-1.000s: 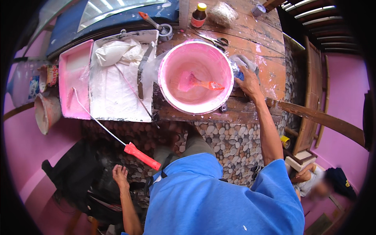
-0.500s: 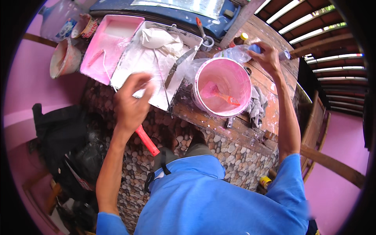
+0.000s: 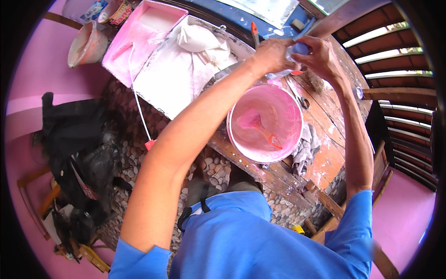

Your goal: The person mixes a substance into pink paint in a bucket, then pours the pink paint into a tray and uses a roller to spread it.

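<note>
Both of my hands are together above the far side of the bench, beyond the bucket. My left hand point(image 3: 274, 56) is wrapped round a clear plastic bottle point(image 3: 280, 74), most of which it hides. My right hand point(image 3: 321, 58) has its fingers closed on the blue cap point(image 3: 300, 48) at the bottle's end. Below them is a pink-stained bucket point(image 3: 298, 109), where a paint brush with an orange handle point(image 3: 275, 141) leans, its bristles in pink paint. My left forearm crosses in front of the white tray point(image 3: 169, 88).
A pink paint tray point(image 3: 151, 28) adjoins the white one. A roller's red handle point(image 3: 149, 144) juts over the pebble-patterned floor. Scissors point(image 3: 304, 101) and a grey rag point(image 3: 305, 151) lie beside the bucket. A stained tub point(image 3: 88, 45) stands at far left; slatted blinds point(image 3: 390, 42) are at right.
My left hand has moved from over the trays, far and right, onto the bottle. My right hand stays at the cap. The bottle has been lifted, and the view has shifted.
</note>
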Demonstrator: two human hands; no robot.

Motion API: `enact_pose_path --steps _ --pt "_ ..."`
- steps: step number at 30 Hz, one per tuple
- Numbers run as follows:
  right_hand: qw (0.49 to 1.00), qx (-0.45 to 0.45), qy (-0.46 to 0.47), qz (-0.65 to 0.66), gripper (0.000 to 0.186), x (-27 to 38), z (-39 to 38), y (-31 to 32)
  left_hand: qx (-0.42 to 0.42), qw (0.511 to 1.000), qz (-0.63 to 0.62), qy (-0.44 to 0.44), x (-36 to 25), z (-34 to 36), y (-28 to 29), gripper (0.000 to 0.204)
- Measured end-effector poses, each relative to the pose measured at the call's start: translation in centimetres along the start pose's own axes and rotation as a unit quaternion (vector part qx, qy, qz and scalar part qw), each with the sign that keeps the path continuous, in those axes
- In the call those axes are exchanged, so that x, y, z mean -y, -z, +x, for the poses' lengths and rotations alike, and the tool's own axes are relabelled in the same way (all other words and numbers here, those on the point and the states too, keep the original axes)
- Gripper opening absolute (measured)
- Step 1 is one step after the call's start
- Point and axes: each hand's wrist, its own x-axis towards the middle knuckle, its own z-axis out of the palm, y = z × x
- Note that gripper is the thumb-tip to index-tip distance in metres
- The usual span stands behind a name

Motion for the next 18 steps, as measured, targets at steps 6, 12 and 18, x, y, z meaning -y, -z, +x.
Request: enact_pose_path --steps 6,12,18 --pt "0.997 0.022 0.068 -0.030 0.035 -1.7 -1.0 1.9 -0.009 0.995 -0.049 0.084 -1.4 0.2 -0.8 0.075" --pt "0.986 0.036 0.076 -0.141 0.029 0.2 -0.8 2.6 -0.047 0.994 -0.046 0.085 -1.0 -0.1 -1.6 0.069" --pt "0.988 0.082 0.089 -0.096 0.024 0.0 0.4 3.1 -0.119 0.986 -0.106 0.044 -1.1 0.0 -2.5 0.062"
